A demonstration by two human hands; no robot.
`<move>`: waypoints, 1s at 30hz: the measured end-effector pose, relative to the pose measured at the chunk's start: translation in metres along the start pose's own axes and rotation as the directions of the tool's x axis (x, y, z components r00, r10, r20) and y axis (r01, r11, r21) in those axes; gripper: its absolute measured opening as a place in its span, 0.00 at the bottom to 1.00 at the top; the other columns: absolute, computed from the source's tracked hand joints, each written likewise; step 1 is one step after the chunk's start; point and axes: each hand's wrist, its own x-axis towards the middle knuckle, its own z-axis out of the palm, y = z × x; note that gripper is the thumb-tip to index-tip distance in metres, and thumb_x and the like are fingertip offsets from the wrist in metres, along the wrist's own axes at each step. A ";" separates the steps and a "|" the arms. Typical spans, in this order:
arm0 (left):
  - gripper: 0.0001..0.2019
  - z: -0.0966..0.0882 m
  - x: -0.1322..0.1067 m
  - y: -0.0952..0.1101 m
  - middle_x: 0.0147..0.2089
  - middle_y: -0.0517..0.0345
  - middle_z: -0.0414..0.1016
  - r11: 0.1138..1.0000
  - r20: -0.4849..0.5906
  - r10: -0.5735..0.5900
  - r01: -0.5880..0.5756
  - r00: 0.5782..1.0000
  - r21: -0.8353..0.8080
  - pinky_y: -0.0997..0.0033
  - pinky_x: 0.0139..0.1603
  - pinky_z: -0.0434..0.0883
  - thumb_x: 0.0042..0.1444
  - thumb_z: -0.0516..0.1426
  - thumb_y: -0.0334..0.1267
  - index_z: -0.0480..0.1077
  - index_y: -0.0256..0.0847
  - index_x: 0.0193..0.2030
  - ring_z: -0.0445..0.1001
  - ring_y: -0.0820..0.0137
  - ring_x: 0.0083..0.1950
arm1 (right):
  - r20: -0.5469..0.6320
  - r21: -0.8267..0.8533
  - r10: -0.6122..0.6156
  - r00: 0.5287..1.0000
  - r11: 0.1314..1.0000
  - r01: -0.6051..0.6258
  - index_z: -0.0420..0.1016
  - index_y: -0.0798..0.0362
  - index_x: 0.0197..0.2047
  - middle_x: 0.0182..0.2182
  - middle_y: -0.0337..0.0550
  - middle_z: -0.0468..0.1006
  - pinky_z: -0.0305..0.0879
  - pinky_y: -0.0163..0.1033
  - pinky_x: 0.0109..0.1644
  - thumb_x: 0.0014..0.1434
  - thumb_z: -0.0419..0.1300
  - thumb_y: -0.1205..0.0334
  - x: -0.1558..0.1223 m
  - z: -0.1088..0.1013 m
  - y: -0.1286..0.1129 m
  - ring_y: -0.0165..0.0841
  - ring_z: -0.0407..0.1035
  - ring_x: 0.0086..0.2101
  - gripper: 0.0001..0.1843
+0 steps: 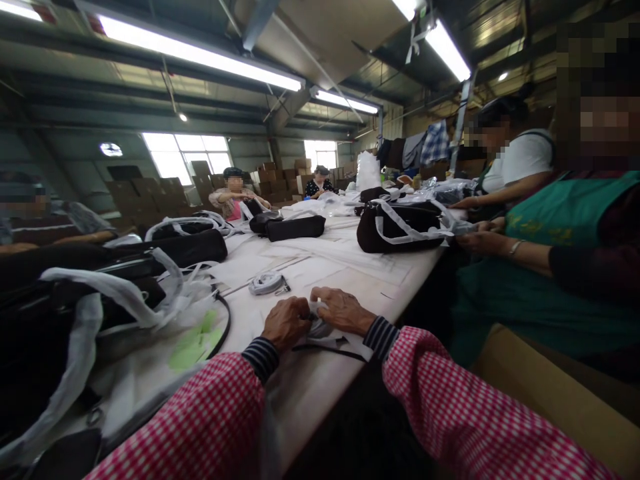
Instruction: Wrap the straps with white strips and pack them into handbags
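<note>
My left hand (287, 325) and my right hand (346, 311) meet over the table near its front edge. The fingers of both are bent and closed on a strap wrapped in whitish film (321, 329), mostly hidden under them. A black strap end (334, 351) lies below my right hand. Just beyond my hands rests a coiled, film-wrapped strap (267, 284) with metal clasps. Left of my left hand are a thin black strap (226, 330) and a light green sheet (196, 341).
Black bags with film-wrapped handles crowd the left side (115, 280). Another black bag (390, 227) stands at the right edge, before a co-worker in a green apron (555, 213). White sheets (345, 260) cover the table (305, 417). A cardboard piece (550, 387) is at lower right.
</note>
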 end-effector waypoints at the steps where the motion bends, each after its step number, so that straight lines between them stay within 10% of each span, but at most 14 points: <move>1: 0.05 0.000 -0.001 -0.001 0.39 0.54 0.82 1.000 0.001 0.005 -0.005 1.000 -0.029 0.69 0.39 0.66 0.52 0.61 0.33 0.79 0.41 0.36 0.79 0.61 0.42 | 0.005 0.000 -0.006 1.000 1.000 0.006 0.74 0.50 0.53 0.49 0.45 0.78 0.62 0.39 0.51 0.60 0.56 0.65 0.003 -0.001 0.001 0.38 0.71 0.48 0.17; 14: 0.10 0.000 -0.013 -0.015 0.45 0.52 0.82 0.942 -0.081 0.040 -0.064 0.996 -0.330 0.68 0.46 0.72 0.50 0.62 0.34 0.81 0.39 0.39 0.80 0.61 0.46 | 0.324 -0.183 -0.079 0.943 0.973 0.144 0.84 0.54 0.34 0.34 0.48 0.84 0.62 0.36 0.37 0.50 0.62 0.72 0.039 -0.033 -0.030 0.40 0.77 0.39 0.10; 30: 0.06 -0.007 0.012 -0.029 0.33 0.53 0.83 0.976 0.011 0.109 -0.105 0.994 -0.193 0.67 0.41 0.71 0.49 0.61 0.30 0.81 0.40 0.32 0.79 0.61 0.38 | 0.220 -0.294 0.059 0.974 0.956 0.008 0.84 0.56 0.43 0.41 0.57 0.84 0.66 0.38 0.38 0.53 0.58 0.68 0.045 -0.017 -0.034 0.44 0.78 0.40 0.16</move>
